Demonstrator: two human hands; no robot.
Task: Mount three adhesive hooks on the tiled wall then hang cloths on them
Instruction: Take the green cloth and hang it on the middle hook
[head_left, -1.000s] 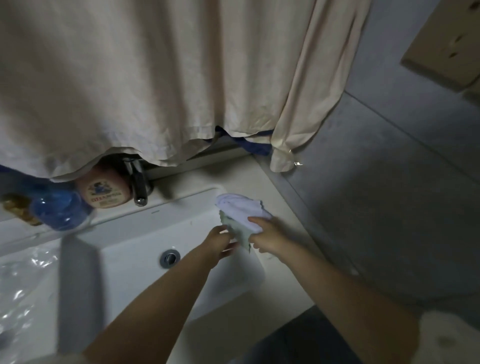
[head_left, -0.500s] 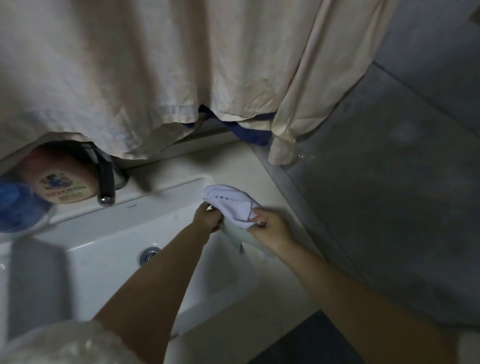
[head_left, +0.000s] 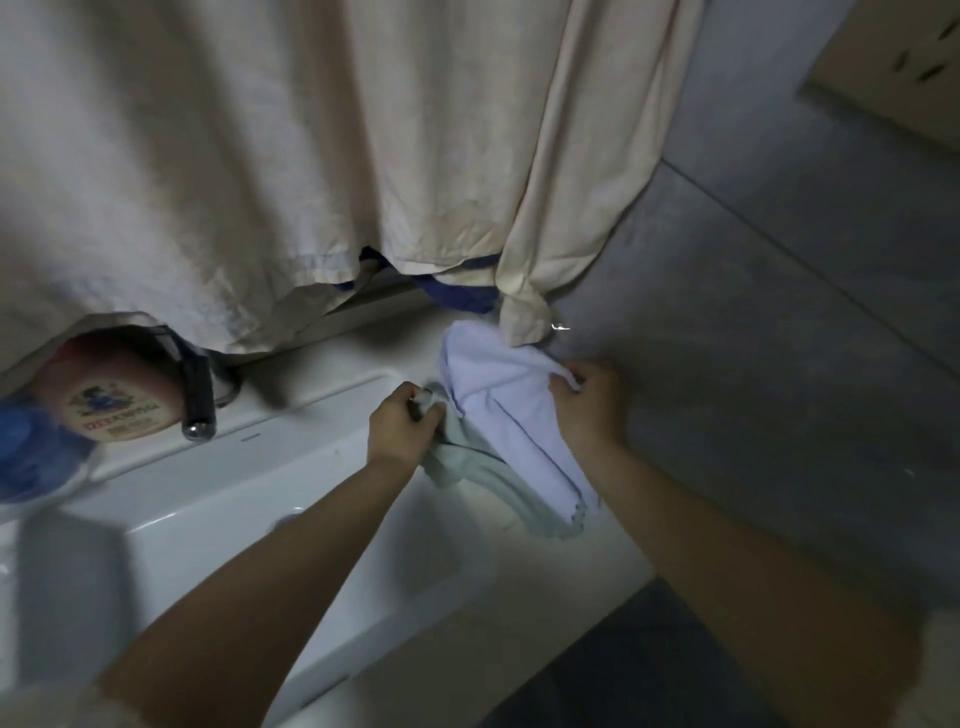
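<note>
Both hands have spread apart since the earlier frame, drawing the 2 cloths open beside the sink, and the bundle now sits closer to the curtain hem. The left hand (head_left: 402, 426) has its fingers curled in a tight grip on a corner of the pale green cloth (head_left: 467, 467), which hangs down from that fist and curves under the other cloth. The right hand (head_left: 589, 410) pinches an edge of the white cloth (head_left: 504, 395) between thumb and fingers; this cloth lies over the green one, and its far edge touches the knotted end of the beige curtain (head_left: 311, 156). Both cloths are held just above the right corner of the white sink (head_left: 218, 499), near the grey tiled wall (head_left: 753, 338). A dark faucet (head_left: 197, 395) stands at the back of the sink, with a pink labelled container (head_left: 119, 400) and a blue object (head_left: 31, 452) beside it on the left. A strip of dark blue fabric (head_left: 457, 296) shows below the curtain hem.
</note>
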